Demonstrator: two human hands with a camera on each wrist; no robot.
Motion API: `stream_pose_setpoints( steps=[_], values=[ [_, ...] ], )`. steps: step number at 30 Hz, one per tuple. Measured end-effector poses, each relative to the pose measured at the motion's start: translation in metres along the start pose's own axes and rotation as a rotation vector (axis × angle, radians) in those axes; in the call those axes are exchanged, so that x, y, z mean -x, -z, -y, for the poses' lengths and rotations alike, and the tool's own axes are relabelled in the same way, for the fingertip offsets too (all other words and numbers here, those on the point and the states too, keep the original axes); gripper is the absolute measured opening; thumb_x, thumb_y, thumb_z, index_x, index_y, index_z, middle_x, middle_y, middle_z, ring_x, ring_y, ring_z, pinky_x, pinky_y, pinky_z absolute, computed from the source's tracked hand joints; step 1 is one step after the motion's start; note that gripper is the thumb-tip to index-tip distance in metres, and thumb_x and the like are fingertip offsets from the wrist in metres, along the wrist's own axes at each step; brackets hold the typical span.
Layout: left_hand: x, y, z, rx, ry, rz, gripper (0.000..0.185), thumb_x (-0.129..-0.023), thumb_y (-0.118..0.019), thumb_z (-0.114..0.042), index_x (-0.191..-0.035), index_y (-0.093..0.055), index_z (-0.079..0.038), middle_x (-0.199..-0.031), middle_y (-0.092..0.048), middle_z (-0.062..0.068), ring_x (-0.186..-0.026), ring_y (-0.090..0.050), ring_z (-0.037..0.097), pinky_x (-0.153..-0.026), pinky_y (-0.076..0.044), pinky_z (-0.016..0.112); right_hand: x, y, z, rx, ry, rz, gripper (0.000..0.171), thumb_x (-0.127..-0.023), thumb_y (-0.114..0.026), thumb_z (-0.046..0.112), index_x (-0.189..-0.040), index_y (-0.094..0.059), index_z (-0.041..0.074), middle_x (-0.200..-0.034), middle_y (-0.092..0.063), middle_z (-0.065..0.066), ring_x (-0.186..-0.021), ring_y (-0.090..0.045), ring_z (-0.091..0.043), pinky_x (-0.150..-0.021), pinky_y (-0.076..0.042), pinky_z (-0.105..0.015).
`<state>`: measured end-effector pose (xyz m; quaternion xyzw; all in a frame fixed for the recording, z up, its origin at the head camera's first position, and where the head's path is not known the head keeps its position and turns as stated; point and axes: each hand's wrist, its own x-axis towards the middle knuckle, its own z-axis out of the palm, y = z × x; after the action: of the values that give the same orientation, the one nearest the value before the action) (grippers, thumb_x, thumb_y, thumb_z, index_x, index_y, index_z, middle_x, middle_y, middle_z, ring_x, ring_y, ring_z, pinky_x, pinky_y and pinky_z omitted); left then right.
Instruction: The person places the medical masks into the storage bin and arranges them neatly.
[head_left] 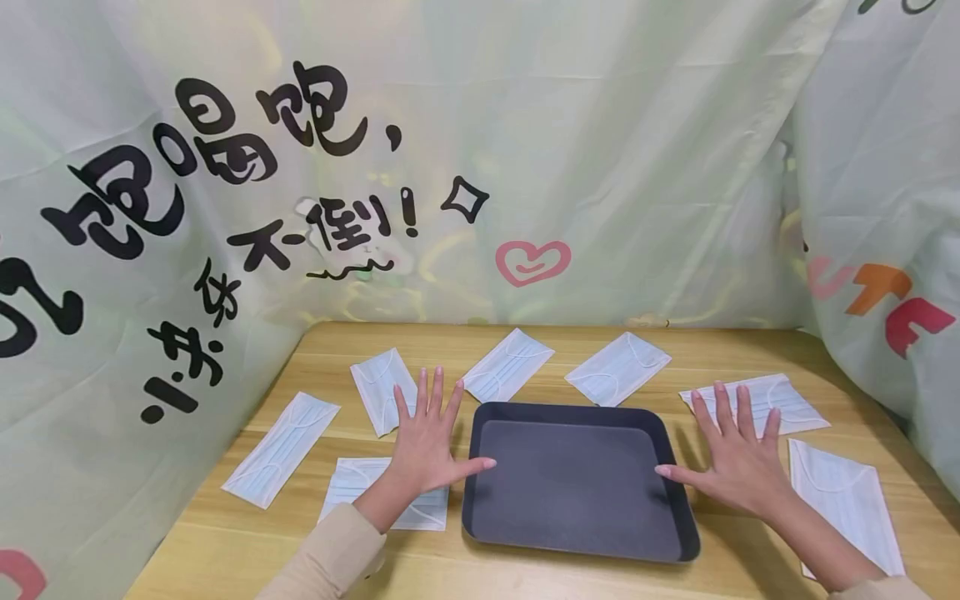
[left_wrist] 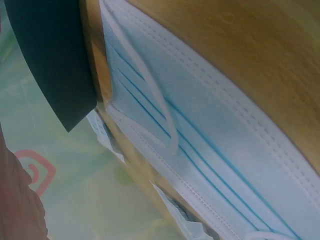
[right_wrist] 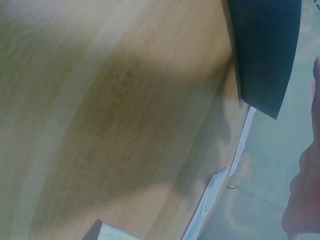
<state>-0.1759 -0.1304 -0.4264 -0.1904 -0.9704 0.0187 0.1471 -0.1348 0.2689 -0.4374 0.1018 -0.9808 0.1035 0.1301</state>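
Observation:
A dark, empty tray (head_left: 570, 487) lies in the middle of the wooden table (head_left: 570, 346). My left hand (head_left: 426, 442) rests flat just left of it, fingers spread and straight, thumb tip at the tray's left rim. Its heel lies over a light blue face mask (head_left: 348, 493). My right hand (head_left: 738, 467) lies flat to the right of the tray, thumb pointing at the right rim, fingertips over another mask (head_left: 791, 402). Neither hand holds anything. The left wrist view shows a mask (left_wrist: 210, 150) close up beside the tray corner (left_wrist: 55, 60).
Several more masks lie around the tray: at the far left (head_left: 281, 450), at the back (head_left: 384, 390) (head_left: 507, 364) (head_left: 617, 368) and at the near right (head_left: 847, 500). Printed cloth walls (head_left: 525, 125) close in the table at the back and on both sides.

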Motion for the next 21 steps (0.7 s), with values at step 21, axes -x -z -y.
stream_pose_setpoints(
  steps=[21],
  values=[
    [0.014,-0.001,0.009,0.087,-0.034,-0.051,0.115,-0.065,-0.001,-0.091,-0.15,-0.009,-0.014,-0.156,0.001,0.019,-0.142,-0.008,0.042,-0.104,-0.011,0.07,0.011,0.005,-0.008,-0.049,-0.054,0.044,0.115,-0.075,-0.063,0.06,-0.147,0.016,0.017,-0.149,0.031,-0.008,-0.132,0.039,-0.02,-0.1,0.032,-0.055]
  ],
)
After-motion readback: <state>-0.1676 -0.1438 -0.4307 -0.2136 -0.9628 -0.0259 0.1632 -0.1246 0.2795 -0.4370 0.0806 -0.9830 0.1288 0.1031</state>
